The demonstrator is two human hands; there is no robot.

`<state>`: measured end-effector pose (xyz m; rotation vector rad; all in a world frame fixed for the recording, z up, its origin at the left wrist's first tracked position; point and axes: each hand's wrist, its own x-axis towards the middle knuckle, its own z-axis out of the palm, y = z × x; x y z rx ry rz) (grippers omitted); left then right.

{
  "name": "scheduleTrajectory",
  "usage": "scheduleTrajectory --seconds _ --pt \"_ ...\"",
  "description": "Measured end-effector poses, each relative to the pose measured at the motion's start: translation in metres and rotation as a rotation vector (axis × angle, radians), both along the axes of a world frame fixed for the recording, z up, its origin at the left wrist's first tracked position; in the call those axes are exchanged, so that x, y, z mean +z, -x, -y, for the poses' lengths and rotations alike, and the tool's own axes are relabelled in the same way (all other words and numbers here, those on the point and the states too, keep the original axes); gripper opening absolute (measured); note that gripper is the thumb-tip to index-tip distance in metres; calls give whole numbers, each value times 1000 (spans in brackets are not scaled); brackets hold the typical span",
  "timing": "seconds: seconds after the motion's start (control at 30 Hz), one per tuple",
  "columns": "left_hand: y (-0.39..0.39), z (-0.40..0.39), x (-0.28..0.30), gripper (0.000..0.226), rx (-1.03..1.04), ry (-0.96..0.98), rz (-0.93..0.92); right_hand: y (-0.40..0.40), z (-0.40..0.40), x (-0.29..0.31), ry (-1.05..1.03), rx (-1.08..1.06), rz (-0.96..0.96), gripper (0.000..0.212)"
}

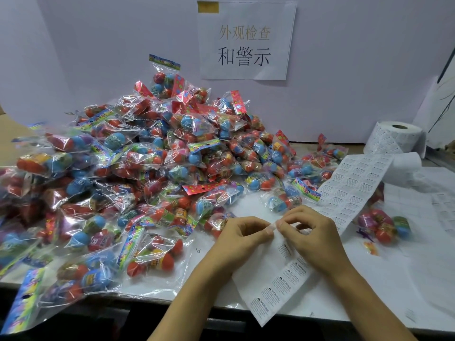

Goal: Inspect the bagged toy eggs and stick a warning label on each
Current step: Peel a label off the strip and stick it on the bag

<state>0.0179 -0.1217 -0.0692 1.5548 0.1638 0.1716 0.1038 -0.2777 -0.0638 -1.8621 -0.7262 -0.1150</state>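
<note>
1. The left hand point(242, 236) and the right hand point(311, 232) meet fingertip to fingertip at the top edge of a label strip point(278, 274), both pinching it with curled fingers and thumb.
2. That strip hangs from the hands toward the near table edge; one column of about five warning labels shows on its right side, the rest of the backing bare.
3. Just beyond the right hand lies a second, wider label sheet point(354, 188), printed in several columns, running back to one label roll point(396, 136) standing at the far right by the wall.
4. The bagged toy eggs point(138, 168) lie in one big heap covering the left and middle of the table point(384, 286), too many to count; each clear bag holds several coloured eggs.
5. One bag of eggs point(384, 225) sits apart, right of the right hand, partly under the wide sheet.
6. One paper sign point(246, 40) with printed characters is taped to the wall behind the heap.
</note>
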Motion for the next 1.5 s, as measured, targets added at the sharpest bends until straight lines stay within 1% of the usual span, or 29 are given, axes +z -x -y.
scheduleTrajectory --seconds 0.2,0.37,0.43,0.5,0.57,0.63,0.67,0.73,0.8,0.87,0.97,1.03,1.1,1.2,1.27,1.3,1.37,1.47,1.5 --pt "-3 1 -7 9 62 -121 55 -1 0 -1 -18 -28 17 29" --pt "-3 2 -9 17 122 -191 76 -3 1 0 -83 -70 40 27" --pt "-2 3 -8 24 141 -214 96 -4 1 0 -109 -94 25 27" --pt "-1 5 -5 26 167 -286 138 -5 2 1 -183 -159 4 28" --pt "1 7 -2 20 181 -394 176 -5 4 2 -265 -252 30 31" --pt "2 7 -1 8 186 -445 200 -3 5 2 -258 -296 139 30" --pt "3 7 0 3 180 -447 207 -2 4 1 -228 -292 205 25" --pt "2 8 1 12 164 -435 206 1 0 -3 -157 -259 340 13" --pt "2 9 4 21 141 -355 175 2 -3 -5 -103 -216 448 8" --pt "1 8 5 27 126 -246 174 3 -5 -6 -76 -179 497 9" --pt "0 7 6 20 118 -169 204 6 -5 -5 -75 -119 519 3" --pt "0 7 6 18 120 -129 205 9 -6 -4 -77 -98 521 7" --pt "0 7 7 20 126 -98 200 8 -6 -4 -79 -93 516 14" --pt "-1 6 6 16 146 -38 197 6 -6 -5 -41 -80 484 27" --pt "-2 4 5 14 173 53 188 7 -6 -4 -49 -63 407 34" --pt "-3 3 4 14 187 98 184 8 -6 -3 -76 -55 339 35" --pt "-3 3 4 15 204 146 184 8 -5 0 -136 -40 182 23" --pt "-3 2 4 12 228 135 190 4 -2 2 -172 7 -25 2" --pt "-4 2 4 11 242 128 189 4 -2 2 -177 27 -65 8"
